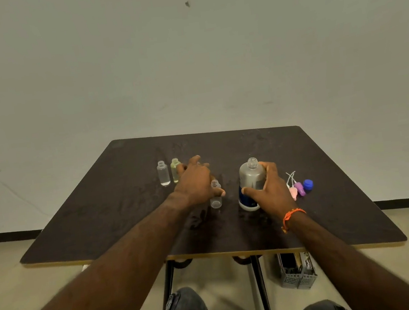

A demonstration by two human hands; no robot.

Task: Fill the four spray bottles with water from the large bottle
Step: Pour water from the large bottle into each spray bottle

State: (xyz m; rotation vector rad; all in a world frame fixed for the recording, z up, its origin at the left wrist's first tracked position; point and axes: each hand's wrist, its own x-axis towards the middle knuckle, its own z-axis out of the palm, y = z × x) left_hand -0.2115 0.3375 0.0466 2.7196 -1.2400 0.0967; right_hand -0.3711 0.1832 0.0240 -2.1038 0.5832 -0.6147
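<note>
Seated at a dark table, I grip the large bottle with my right hand, fingers curled round its uncapped, upright body; its dark blue label is too blurred to read. My left hand, well apart from the right, hovers with loose fingers, thumb touching one small clear bottle. Right of my right hand lie three caps: pink, purple, blue. Beyond my left hand stand two more small open bottles, one clear, one yellowish.
</note>
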